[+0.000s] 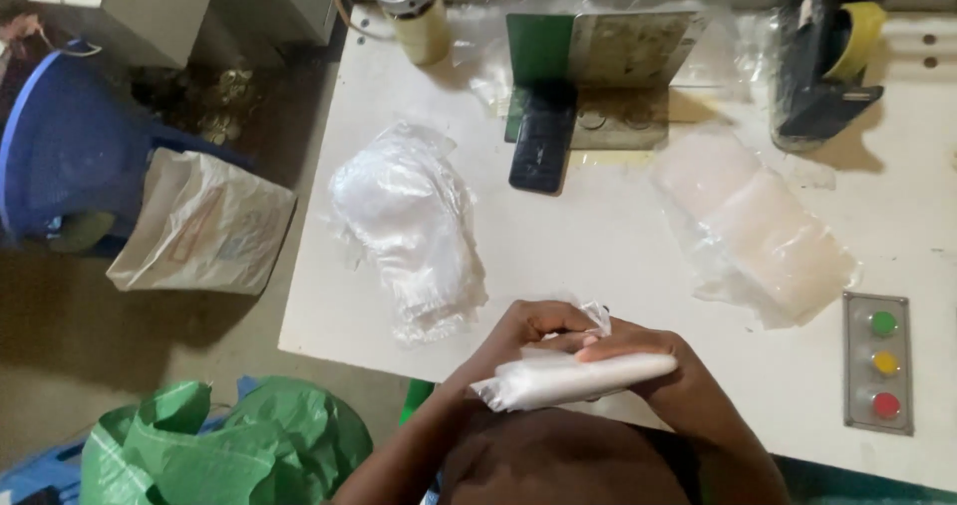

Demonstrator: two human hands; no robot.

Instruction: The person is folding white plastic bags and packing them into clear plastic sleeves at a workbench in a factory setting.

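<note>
White worktable (618,266) serves as the reference. At its rear centre stands a green and bare-metal angle bracket (598,51), with a black phone (543,146) lying flat just in front of the bracket's left part. A tape roll on a spindle (414,6) sits at the rear left corner. A black tape dispenser with yellow tape (827,56) stands at the rear right. A crumpled heap of clear plastic bags (409,226) lies left of centre; a flat stack of clear bags (753,231) lies right of centre. A panel with green, yellow and red buttons (877,363) is set near the front right edge. Off the table's left: blue bin (60,146), white sack (204,226), green sack (229,445)
</note>
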